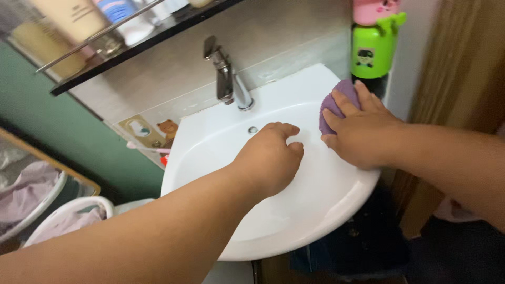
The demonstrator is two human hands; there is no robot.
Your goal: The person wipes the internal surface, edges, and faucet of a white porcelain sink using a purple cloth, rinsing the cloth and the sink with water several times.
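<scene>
My right hand [363, 131] presses a purple cloth [336, 100] against the far right rim of a white washbasin [210, 142]. The cloth is mostly under my fingers; only its upper part shows. My left hand [271, 158] reaches into the bowl with its fingers curled and touches the white surface just below the small overflow hole [253, 129]. It holds nothing that I can see. A chrome tap [229, 79] stands at the back of the basin, above my left hand.
A green and pink bottle [374, 42] stands on the wall right behind the cloth. A dark shelf [131, 47] with tubes and bottles hangs over the tap. A toothbrush [147, 149] lies at the basin's left. A laundry basket [58, 215] sits lower left.
</scene>
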